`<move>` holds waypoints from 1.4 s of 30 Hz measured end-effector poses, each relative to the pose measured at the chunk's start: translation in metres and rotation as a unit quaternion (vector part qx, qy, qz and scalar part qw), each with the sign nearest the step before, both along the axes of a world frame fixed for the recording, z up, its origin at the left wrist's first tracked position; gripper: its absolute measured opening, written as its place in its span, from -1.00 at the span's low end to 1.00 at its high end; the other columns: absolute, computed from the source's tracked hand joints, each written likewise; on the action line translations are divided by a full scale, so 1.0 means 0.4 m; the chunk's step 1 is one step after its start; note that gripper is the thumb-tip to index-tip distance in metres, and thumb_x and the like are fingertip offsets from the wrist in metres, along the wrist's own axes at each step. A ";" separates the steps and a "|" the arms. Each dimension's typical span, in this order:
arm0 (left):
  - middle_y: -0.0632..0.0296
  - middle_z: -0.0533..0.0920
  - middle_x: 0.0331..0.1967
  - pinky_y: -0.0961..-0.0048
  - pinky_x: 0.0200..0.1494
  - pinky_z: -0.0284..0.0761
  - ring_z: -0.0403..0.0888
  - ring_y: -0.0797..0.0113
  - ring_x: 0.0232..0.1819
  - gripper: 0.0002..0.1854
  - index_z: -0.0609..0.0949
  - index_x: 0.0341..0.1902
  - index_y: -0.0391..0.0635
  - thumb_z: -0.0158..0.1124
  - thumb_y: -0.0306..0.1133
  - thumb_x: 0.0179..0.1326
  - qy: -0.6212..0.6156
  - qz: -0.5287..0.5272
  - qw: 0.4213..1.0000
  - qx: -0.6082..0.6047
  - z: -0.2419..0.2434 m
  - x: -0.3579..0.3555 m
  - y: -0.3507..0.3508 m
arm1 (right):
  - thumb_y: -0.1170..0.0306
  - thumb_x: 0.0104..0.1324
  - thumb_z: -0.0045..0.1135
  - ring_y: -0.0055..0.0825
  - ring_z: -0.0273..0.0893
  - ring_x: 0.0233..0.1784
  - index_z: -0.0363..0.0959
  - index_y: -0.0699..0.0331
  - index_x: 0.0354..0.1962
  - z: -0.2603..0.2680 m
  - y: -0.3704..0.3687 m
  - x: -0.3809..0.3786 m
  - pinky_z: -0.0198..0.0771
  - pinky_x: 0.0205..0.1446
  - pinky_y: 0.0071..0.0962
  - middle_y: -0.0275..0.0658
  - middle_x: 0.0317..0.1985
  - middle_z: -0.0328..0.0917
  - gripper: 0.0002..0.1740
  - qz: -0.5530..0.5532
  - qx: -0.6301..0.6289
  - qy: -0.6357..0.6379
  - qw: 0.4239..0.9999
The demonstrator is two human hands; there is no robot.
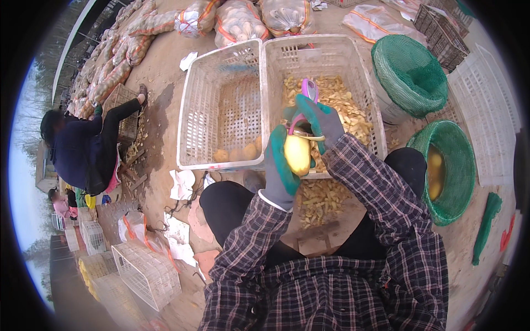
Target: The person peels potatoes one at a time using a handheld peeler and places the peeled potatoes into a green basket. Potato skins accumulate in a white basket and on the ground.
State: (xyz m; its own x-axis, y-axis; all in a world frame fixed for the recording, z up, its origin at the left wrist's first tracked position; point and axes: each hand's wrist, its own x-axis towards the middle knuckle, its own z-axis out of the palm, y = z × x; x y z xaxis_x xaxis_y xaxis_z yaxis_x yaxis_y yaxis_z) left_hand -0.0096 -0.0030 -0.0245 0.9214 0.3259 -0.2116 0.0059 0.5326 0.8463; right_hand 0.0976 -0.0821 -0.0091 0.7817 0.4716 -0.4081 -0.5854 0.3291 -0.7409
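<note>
My left hand (pixel 278 167), in a grey glove with a green coated palm, grips a peeled yellow potato (pixel 297 154). A peeler with a pink-purple handle (pixel 309 90) is in my right hand (pixel 321 118), gloved the same way. Its head lies at the potato's upper end, where a strip of peel hangs. Both hands are above the near part of a white plastic crate (pixel 374 124) that holds many potato peelings (pixel 352 111). Joined to its left side stands a second crate (pixel 221 165) with several unpeeled potatoes (pixel 244 153) along its near end.
To my right are a green mesh bag over a bucket (pixel 408 74) and a mesh-lined tub (pixel 459 178) with potatoes in liquid. Filled potato sacks (pixel 240 22) lie beyond the crates. A seated person (pixel 83 145) works at the left. More crates (pixel 145 273) stand at lower left.
</note>
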 end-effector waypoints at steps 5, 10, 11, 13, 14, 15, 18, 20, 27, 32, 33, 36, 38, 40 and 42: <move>0.11 0.56 -0.22 0.50 -0.35 0.56 0.57 0.34 -0.34 -0.55 0.39 0.11 -0.15 -0.24 -0.05 0.44 -0.043 -0.009 0.984 0.174 -0.004 -0.005 -0.011 | 0.21 0.24 0.20 -0.43 0.58 -0.28 0.44 0.40 -0.08 -0.070 0.006 0.052 0.53 -0.21 -0.42 -0.15 -0.22 0.61 -0.56 0.020 0.020 -0.028 0.999; 0.06 0.60 -0.24 0.50 -0.40 0.54 0.59 0.28 -0.40 -0.48 0.46 0.07 -0.18 -0.18 0.03 0.40 -0.054 -0.033 0.995 0.077 0.024 0.019 -0.027 | 0.19 0.30 0.08 -0.37 0.58 -0.17 0.43 0.33 -0.03 -0.158 -0.020 0.127 0.50 -0.09 -0.38 -0.12 -0.15 0.59 -0.58 0.014 -0.044 -0.094 0.995; 0.05 0.61 -0.24 0.50 -0.41 0.54 0.60 0.27 -0.41 -0.46 0.48 0.06 -0.19 -0.16 0.06 0.38 -0.040 -0.059 0.997 -0.008 0.047 0.022 -0.023 | 0.18 0.32 0.04 -0.37 0.58 -0.15 0.44 0.32 -0.02 -0.172 -0.038 0.144 0.48 -0.07 -0.39 -0.11 -0.14 0.59 -0.59 -0.001 -0.061 -0.089 0.994; 0.03 0.61 -0.19 0.49 -0.47 0.54 0.61 0.25 -0.43 -0.43 0.48 0.07 -0.22 -0.06 0.08 0.32 -0.025 -0.057 0.989 -0.136 0.044 0.016 0.020 | -0.12 0.30 -0.12 -0.30 0.43 0.12 0.52 0.25 -0.13 -0.095 -0.055 0.171 0.25 0.20 -0.24 -0.12 -0.04 0.50 -0.41 0.117 -0.547 -0.323 0.763; 0.03 0.61 -0.20 0.50 -0.48 0.54 0.61 0.25 -0.43 -0.43 0.48 0.07 -0.23 -0.04 0.08 0.32 -0.027 -0.054 0.978 -0.201 0.046 0.012 0.036 | -0.09 0.29 -0.09 -0.29 0.24 0.29 0.53 0.22 -0.13 -0.051 -0.057 0.156 -0.06 0.37 -0.09 -0.15 -0.04 0.49 -0.45 0.110 -0.665 -0.473 0.567; 0.03 0.61 -0.21 0.51 -0.50 0.54 0.61 0.25 -0.43 -0.42 0.48 0.07 -0.24 -0.02 0.08 0.31 -0.030 -0.056 0.961 -0.269 0.049 0.014 0.044 | -0.07 0.28 -0.09 -0.28 0.09 0.37 0.54 0.22 -0.15 -0.064 -0.078 0.168 -0.27 0.41 -0.02 -0.14 0.00 0.47 -0.46 0.072 -0.666 -0.525 0.525; 0.04 0.61 -0.22 0.53 -0.53 0.54 0.62 0.26 -0.43 -0.43 0.48 0.04 -0.24 0.02 0.07 0.28 0.014 -0.008 0.976 -0.215 0.029 0.022 0.056 | 0.03 0.30 0.01 -0.43 0.36 0.12 0.54 0.27 -0.16 -0.064 -0.096 0.173 0.10 0.28 -0.22 -0.19 -0.07 0.54 -0.54 -0.018 -0.481 -0.499 0.721; 0.07 0.61 -0.24 0.53 -0.52 0.55 0.62 0.26 -0.41 -0.46 0.49 -0.01 -0.20 0.03 0.09 0.26 0.050 0.021 0.976 -0.209 0.012 0.023 0.069 | 0.09 0.31 0.06 -0.53 0.48 -0.07 0.53 0.30 -0.15 -0.057 -0.070 0.146 0.31 0.14 -0.37 -0.23 -0.13 0.57 -0.58 0.007 -0.183 -0.264 0.947; 0.22 0.58 -0.13 0.39 -0.20 0.58 0.58 0.33 -0.13 -0.54 0.49 0.02 -0.01 0.00 0.09 0.29 0.010 0.076 0.977 -0.200 -0.022 0.015 0.050 | 0.14 0.34 0.06 -0.64 0.51 -0.33 0.51 0.36 -0.07 0.012 -0.005 -0.061 0.45 -0.15 -0.60 -0.30 -0.30 0.57 -0.56 0.097 -0.016 -0.142 0.985; 0.25 0.57 -0.08 0.40 -0.07 0.54 0.56 0.38 -0.06 -0.61 0.48 0.05 0.02 0.07 -0.02 0.30 -0.008 0.051 0.974 -0.220 -0.025 0.020 0.048 | 0.11 0.33 0.08 -0.65 0.52 -0.30 0.51 0.36 -0.08 0.005 0.010 -0.087 0.46 -0.17 -0.62 -0.29 -0.30 0.56 -0.55 0.068 -0.039 -0.150 0.986; 0.25 0.57 -0.08 0.40 -0.07 0.54 0.56 0.38 -0.07 -0.62 0.48 0.05 0.03 0.07 -0.03 0.29 -0.018 0.048 0.976 -0.211 -0.026 0.022 0.048 | 0.11 0.33 0.08 -0.65 0.52 -0.29 0.51 0.36 -0.09 0.000 0.012 -0.087 0.46 -0.17 -0.62 -0.29 -0.30 0.57 -0.55 0.058 -0.040 -0.161 0.984; 0.23 0.57 -0.09 0.41 -0.11 0.56 0.57 0.37 -0.09 -0.63 0.48 0.05 0.01 0.07 -0.04 0.30 -0.035 0.057 0.983 -0.170 -0.029 0.031 0.043 | 0.10 0.31 0.10 -0.64 0.52 -0.27 0.51 0.35 -0.09 0.006 0.003 -0.081 0.46 -0.16 -0.61 -0.28 -0.26 0.57 -0.54 0.066 -0.080 -0.161 0.981; 0.21 0.58 -0.10 0.41 -0.14 0.57 0.57 0.37 -0.11 -0.62 0.48 0.05 -0.03 0.06 -0.05 0.31 -0.035 0.051 0.986 -0.155 -0.029 0.030 0.042 | 0.09 0.30 0.12 -0.62 0.53 -0.27 0.51 0.36 -0.11 0.022 0.005 -0.074 0.47 -0.14 -0.59 -0.27 -0.24 0.58 -0.54 0.061 -0.064 -0.131 0.987; 0.18 0.58 -0.14 0.41 -0.18 0.58 0.58 0.37 -0.12 -0.61 0.47 0.05 -0.08 0.04 -0.06 0.32 -0.029 0.021 0.987 -0.157 -0.025 0.021 0.041 | 0.08 0.29 0.13 -0.60 0.54 -0.28 0.51 0.36 -0.13 0.026 0.003 -0.061 0.48 -0.13 -0.56 -0.25 -0.24 0.59 -0.53 0.049 -0.059 -0.112 0.991; 0.21 0.56 -0.17 0.47 -0.29 0.58 0.58 0.40 -0.19 -0.61 0.45 0.07 -0.10 0.00 -0.08 0.35 -0.029 0.082 0.996 -0.026 -0.026 0.013 0.016 | 0.08 0.28 0.15 -0.58 0.55 -0.29 0.51 0.37 -0.15 0.013 0.005 -0.045 0.49 -0.13 -0.54 -0.22 -0.24 0.60 -0.54 0.036 -0.063 -0.102 0.992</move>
